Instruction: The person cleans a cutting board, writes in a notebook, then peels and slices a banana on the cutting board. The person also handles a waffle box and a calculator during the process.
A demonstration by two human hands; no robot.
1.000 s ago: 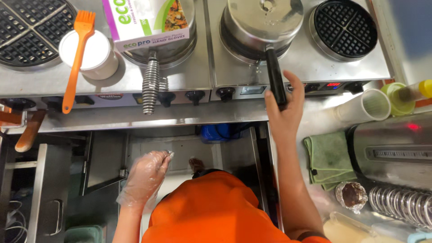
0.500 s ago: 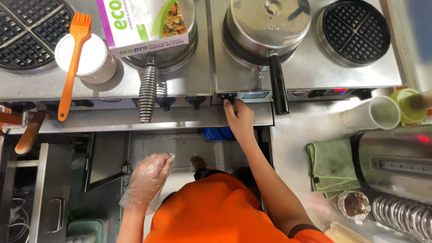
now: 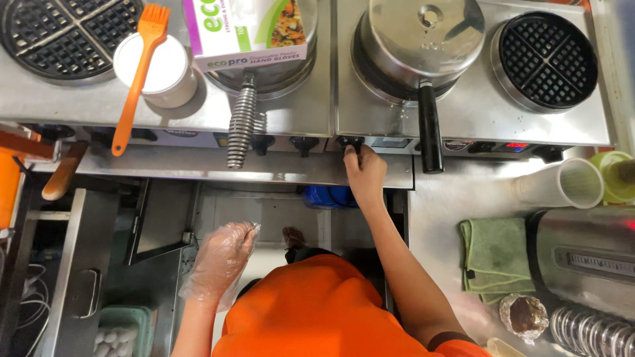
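Your right hand (image 3: 364, 170) pinches a black knob (image 3: 350, 141) on the waffle maker (image 3: 473, 109); your gloved left hand (image 3: 221, 261) hangs half-curled, empty.

Your bare right hand (image 3: 364, 170) covers the small black control knob (image 3: 350, 141) on the steel waffle maker's front panel, so your fingertips' grip cannot be read. The round black waffle plate (image 3: 59, 36) at top left is cut by the frame's edge. The white cardboard box of gloves (image 3: 248, 30) hides the lid beneath it. The stack of ribbed silver rings (image 3: 595, 330) runs off the lower right corner.
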